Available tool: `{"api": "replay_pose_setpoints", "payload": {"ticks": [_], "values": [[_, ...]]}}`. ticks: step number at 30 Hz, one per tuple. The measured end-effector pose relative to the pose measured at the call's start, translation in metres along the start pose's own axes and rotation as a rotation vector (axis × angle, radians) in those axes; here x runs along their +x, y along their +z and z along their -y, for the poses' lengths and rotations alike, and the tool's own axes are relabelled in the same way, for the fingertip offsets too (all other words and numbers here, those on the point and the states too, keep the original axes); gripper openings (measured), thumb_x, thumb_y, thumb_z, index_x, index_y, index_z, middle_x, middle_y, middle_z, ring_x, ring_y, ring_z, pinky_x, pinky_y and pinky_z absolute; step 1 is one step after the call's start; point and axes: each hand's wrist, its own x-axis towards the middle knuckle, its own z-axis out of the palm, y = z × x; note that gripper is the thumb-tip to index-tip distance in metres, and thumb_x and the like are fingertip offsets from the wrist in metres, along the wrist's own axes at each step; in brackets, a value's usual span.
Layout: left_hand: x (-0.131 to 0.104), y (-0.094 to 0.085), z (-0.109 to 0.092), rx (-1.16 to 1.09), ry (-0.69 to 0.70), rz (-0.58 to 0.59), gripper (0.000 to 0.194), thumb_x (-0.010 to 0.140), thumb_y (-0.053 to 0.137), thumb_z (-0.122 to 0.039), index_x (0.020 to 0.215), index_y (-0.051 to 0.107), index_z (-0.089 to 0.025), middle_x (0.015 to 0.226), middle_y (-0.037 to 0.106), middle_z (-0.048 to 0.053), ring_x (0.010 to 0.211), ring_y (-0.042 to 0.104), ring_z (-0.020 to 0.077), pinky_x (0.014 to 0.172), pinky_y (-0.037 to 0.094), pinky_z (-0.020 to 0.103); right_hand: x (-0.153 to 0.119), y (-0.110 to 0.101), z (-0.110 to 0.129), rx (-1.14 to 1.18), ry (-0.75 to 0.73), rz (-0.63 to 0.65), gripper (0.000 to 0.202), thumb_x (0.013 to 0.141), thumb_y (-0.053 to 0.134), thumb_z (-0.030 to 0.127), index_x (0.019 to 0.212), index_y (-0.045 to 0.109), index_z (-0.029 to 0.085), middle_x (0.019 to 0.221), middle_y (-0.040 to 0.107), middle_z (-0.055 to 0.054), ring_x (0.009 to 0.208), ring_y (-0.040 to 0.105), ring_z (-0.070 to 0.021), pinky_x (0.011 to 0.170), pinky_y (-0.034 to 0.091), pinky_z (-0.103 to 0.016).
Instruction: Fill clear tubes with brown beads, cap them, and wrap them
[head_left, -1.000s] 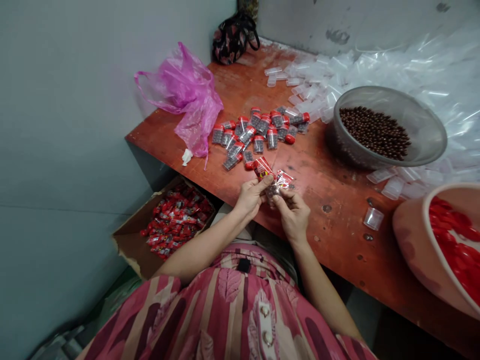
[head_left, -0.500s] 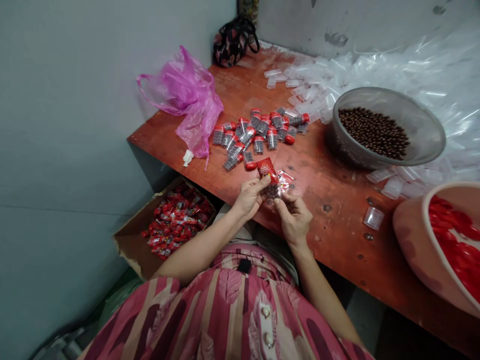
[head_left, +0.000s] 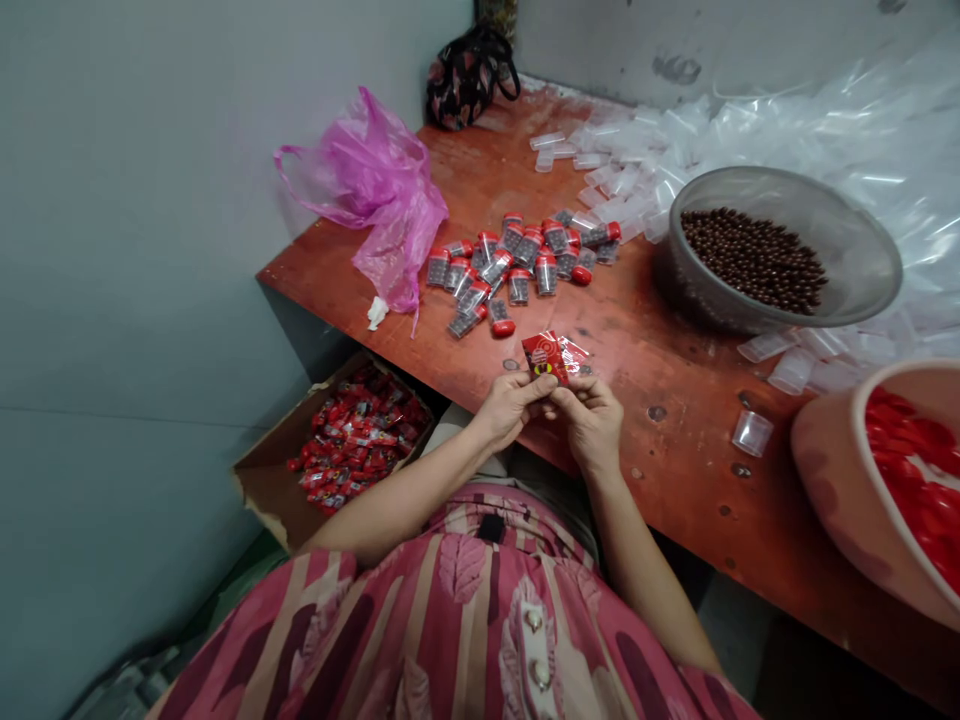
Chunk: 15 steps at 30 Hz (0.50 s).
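A small red printed packet (head_left: 544, 352) is pinched between both hands above the table's front edge. My left hand (head_left: 511, 405) grips it with the thumb on its lower part. My right hand (head_left: 592, 420) closes on its lower right side, fingertips nearly touching those of the left. Another red and white wrapper (head_left: 574, 356) shows just behind the right fingers; whether it is held or lying on the table I cannot tell. Beyond the hands lie several clear containers with red caps (head_left: 518, 286), filled with dark balls.
A grey bowl of brown balls (head_left: 750, 260) and a pink tub of red caps (head_left: 825, 470) stand right. Clear empty containers (head_left: 637, 190) pile behind. A pink bag (head_left: 405, 230) lies left; a box of red packets (head_left: 262, 480) sits below. A dark bag (head_left: 461, 85) is at the back.
The red packet has moved slightly right and down, and both hands have drawn closer together around its lower end. The dark balls seen between the fingers are now hidden.
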Motion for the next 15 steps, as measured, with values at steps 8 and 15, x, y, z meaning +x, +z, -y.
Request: {"api": "replay_pose_setpoints", "payload": {"ticks": [8, 15], "values": [[-0.062, -0.040, -0.014, -0.174, 0.302, -0.384, 0.057, 0.065, 0.068, -0.066, 0.093, 0.067, -0.016, 0.101, 0.072, 0.012, 0.088, 0.070, 0.0218, 0.080, 0.056, 0.033, -0.002, 0.013, 0.018, -0.027, 0.074, 0.210, 0.031, 0.063, 0.079, 0.032, 0.084, 0.059, 0.020, 0.066, 0.068, 0.003, 0.052, 0.063, -0.0119, 0.050, 0.054, -0.025], [-0.052, -0.047, -0.016, 0.351, 0.362, -0.384, 0.046, 0.075, 0.067, -0.053, 0.106, 0.069, -0.020, 0.113, 0.069, 0.012, 0.097, 0.068, 0.0232, 0.090, 0.052, 0.036, 0.013, -0.023, 0.027, -0.136, -0.026, -0.018, 0.021, 0.078, 0.069, 0.037, 0.082, 0.061, 0.018, 0.070, 0.067, 0.001, 0.053, 0.060, -0.0092, 0.048, 0.050, -0.021]]}}
